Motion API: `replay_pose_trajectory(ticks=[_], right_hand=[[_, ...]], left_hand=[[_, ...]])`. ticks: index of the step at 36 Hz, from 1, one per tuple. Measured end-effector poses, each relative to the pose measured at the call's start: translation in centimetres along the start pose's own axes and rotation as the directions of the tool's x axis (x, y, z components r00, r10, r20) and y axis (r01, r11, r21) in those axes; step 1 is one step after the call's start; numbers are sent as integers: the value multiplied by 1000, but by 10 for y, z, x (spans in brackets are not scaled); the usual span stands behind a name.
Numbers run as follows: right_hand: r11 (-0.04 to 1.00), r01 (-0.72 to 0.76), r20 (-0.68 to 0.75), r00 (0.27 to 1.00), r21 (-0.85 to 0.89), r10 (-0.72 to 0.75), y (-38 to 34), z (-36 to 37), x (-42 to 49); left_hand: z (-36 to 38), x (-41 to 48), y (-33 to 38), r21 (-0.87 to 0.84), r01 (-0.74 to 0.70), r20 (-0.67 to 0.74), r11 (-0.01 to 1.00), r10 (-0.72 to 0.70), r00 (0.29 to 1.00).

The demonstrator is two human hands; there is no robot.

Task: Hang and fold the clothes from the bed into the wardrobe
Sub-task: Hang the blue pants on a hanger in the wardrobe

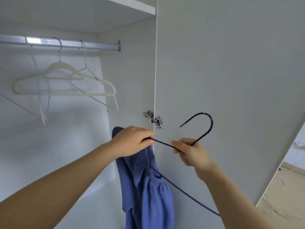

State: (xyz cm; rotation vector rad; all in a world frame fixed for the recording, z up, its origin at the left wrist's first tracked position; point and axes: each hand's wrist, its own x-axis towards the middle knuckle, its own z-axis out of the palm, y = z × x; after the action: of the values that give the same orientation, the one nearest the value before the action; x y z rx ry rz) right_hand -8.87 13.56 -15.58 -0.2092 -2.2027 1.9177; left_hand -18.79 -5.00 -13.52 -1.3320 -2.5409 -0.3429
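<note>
Both hands grip one purple hanger (204,128): left hand (132,141) apparently pinching blue garment (146,187) too, right hand (191,152) below the hook.

A dark purple wire hanger (204,124) is held at centre frame, its hook curving up to the right and one shoulder wire running down toward the lower right. A blue gathered garment (146,187) is draped from its left shoulder, hanging to the bottom edge. The open white wardrobe (128,71) fills the left half, its silver rail (66,44) at upper left.
</note>
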Motion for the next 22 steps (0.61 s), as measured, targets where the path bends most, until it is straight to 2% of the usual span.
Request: replay_pose_trajectory(ticks=[2,5,6,8,10,11,13,15,17,19,22], right_hand=[[998,56,-54,997,-39,-58,-3,2,2],[979,192,-246,948,-72,-204,-6,6,5],[960,257,-335,899,-114,-281,-5,7,5],[902,367,-487,759,-227,-431,-2,12,2],[848,457,-537,659,-269,-526,1,18,-3],[833,484,-517,658,-267,-548,0,22,-6],[833,486,-383,740,-263,-553,0,30,-5],[815,457,-142,836,-357,-531,-2,42,-3],[767,436,51,882,-471,-469,-4,56,0],[761,415,118,903,-498,-414,-4,70,3],[772,430,151,900,-468,-410,-8,87,5]], left_hand=[[0,0,-5,5,56,36,998,-56,998],[1,-7,-10,-3,87,-80,996,-87,993],[1,-9,-10,-4,97,-134,995,-96,986],[-2,-12,-11,10,119,-245,993,-113,963],[-5,-13,-11,6,139,-332,990,-130,934],[-7,-14,-11,-3,154,-365,988,-144,920],[-11,-14,-12,-38,171,-423,985,-171,890],[-14,-14,-12,-66,175,-465,982,-186,866],[-17,-14,-10,-70,161,-502,984,-175,847],[-20,-15,-8,-57,145,-530,988,-153,834],[-24,-20,-6,-36,128,-561,991,-126,818]])
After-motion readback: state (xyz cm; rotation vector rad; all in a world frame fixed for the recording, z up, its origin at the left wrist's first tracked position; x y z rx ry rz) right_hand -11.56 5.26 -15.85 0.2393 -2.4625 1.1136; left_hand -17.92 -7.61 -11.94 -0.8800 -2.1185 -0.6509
